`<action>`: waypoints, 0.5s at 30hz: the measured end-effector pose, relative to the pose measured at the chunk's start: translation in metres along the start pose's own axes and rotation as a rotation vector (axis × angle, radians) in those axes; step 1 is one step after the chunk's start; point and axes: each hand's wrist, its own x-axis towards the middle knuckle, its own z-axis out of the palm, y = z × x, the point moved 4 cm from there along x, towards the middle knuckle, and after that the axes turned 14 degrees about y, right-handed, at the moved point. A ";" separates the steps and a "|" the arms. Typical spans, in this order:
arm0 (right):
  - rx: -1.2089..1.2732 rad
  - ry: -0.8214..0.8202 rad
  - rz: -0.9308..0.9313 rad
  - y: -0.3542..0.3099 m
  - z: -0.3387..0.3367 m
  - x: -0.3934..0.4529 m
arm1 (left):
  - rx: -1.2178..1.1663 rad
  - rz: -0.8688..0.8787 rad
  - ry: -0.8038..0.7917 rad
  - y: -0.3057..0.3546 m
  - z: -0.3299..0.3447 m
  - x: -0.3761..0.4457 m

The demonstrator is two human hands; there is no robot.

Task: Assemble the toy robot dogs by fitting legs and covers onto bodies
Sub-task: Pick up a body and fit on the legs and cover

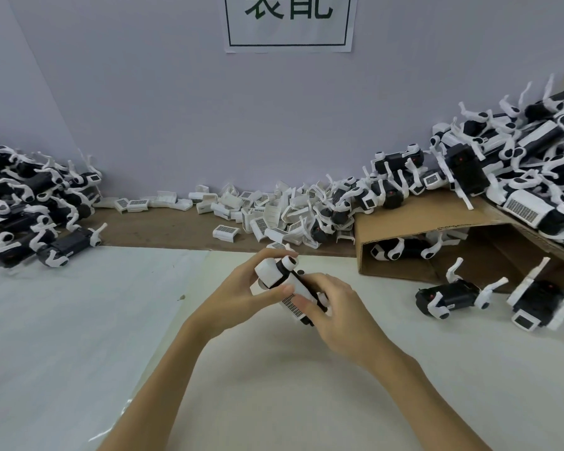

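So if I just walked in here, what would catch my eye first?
Probably the two hands at centre, left hand and right hand, both holding one black-and-white toy dog over the pale table. Then the heaps: a pile of dogs spilling over a cardboard box at right, and loose white covers along the wall.

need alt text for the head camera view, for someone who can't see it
Two bare hands, left hand and right hand, grip one black-and-white toy robot dog above a white table. Loose white covers lie along the back wall, with piles of toy dogs at both sides and a tipped cardboard box on the right.
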 end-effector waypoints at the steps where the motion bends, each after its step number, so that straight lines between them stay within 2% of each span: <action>1: -0.074 0.003 -0.050 0.000 0.002 0.000 | 0.003 0.006 -0.004 -0.001 -0.001 0.000; 15: -0.211 -0.100 -0.091 0.006 0.014 -0.002 | 0.029 0.023 -0.052 -0.011 0.002 0.000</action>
